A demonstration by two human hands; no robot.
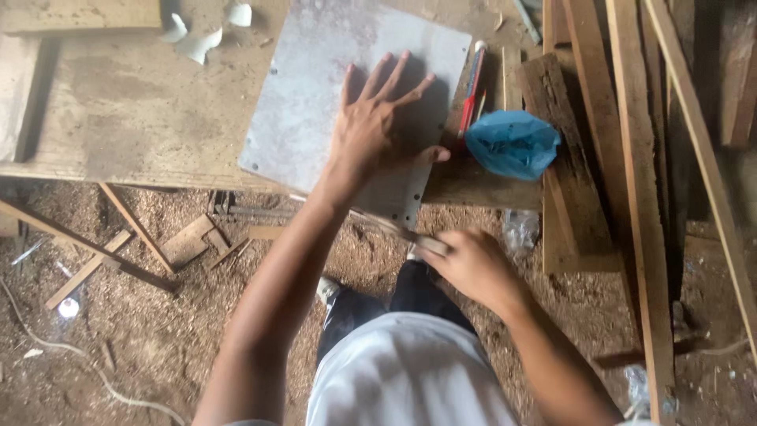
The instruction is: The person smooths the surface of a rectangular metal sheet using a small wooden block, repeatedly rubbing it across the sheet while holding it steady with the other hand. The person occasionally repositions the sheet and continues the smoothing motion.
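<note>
We press our left hand [377,118], fingers spread wide, flat on the grey sheet [315,95] lying on the workbench [134,110]. Our right hand [473,264] grips a thin blade [390,226] at the sheet's near edge; steady pressure should keep it from shifting.

Left hand [377,130] flat on grey metal sheet [315,95], right hand [473,264] gripping thin blade [386,225] at sheet's edge

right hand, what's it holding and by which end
The right hand grips a thin, blade-like tool by its near end, at the grey sheet's edge. The left hand only presses flat on the sheet.
</note>
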